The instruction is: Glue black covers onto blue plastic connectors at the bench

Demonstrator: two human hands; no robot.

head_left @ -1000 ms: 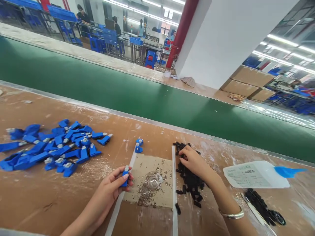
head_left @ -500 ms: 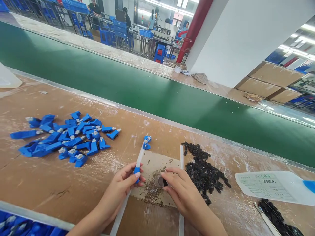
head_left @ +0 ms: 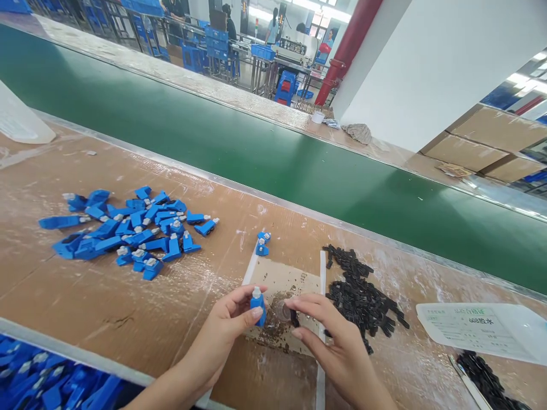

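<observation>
Left hand [head_left: 231,322] holds blue piece [head_left: 257,303] roughly upright (white tip [head_left: 256,292] topmost).

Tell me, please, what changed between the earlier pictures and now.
The right hand moved leftward from the black pile toward the left hand, and now pinches a black piece over the beige sheet. The left hand still holds its blue part; the blue pile stayed.

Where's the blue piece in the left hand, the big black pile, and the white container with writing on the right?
Blue piece [head_left: 257,303]: head view, upper body.
Black pile [head_left: 363,302]: head view, its middle.
White container [head_left: 482,332]: head view, its label.
</observation>
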